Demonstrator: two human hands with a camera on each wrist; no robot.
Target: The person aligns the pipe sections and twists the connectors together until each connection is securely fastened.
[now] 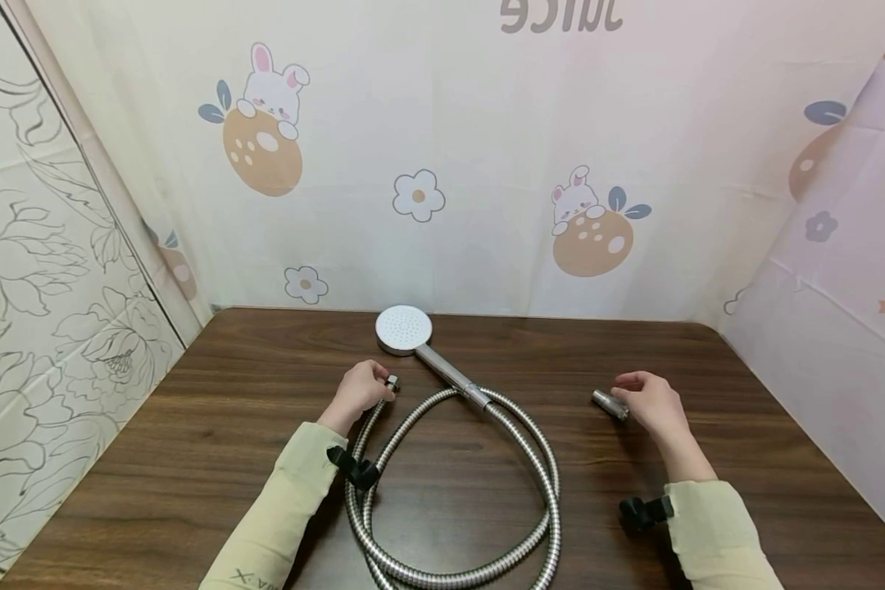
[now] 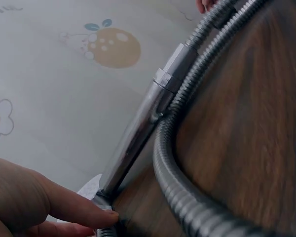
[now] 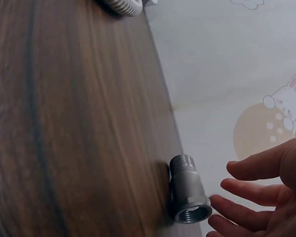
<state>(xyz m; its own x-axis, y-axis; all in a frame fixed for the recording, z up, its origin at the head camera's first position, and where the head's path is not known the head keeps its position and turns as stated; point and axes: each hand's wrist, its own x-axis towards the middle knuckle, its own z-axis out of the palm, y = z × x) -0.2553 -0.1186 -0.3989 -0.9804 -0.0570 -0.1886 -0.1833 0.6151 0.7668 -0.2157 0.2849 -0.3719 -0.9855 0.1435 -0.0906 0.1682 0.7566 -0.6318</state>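
Observation:
My left hand (image 1: 361, 392) pinches the metal end nut of a ribbed shower hose (image 1: 453, 580) between thumb and fingers, close to the handheld shower head (image 1: 404, 329). In the left wrist view, its fingertips meet at the hose end (image 2: 106, 231), beside the chrome shower handle (image 2: 138, 131). My right hand (image 1: 652, 403) is at a short chrome threaded pipe fitting (image 1: 610, 405) lying on the table. Seen from the right wrist, thumb and fingers (image 3: 246, 212) are spread apart, one fingertip right at the rim of the fitting (image 3: 187, 190).
The hose lies in wide loops across the middle of the brown wooden table (image 1: 214, 459), joined to the shower handle at its other end. Behind the table hangs a printed curtain (image 1: 479, 246). A black wrist strap mount (image 1: 354, 469) overlaps the hose's left side.

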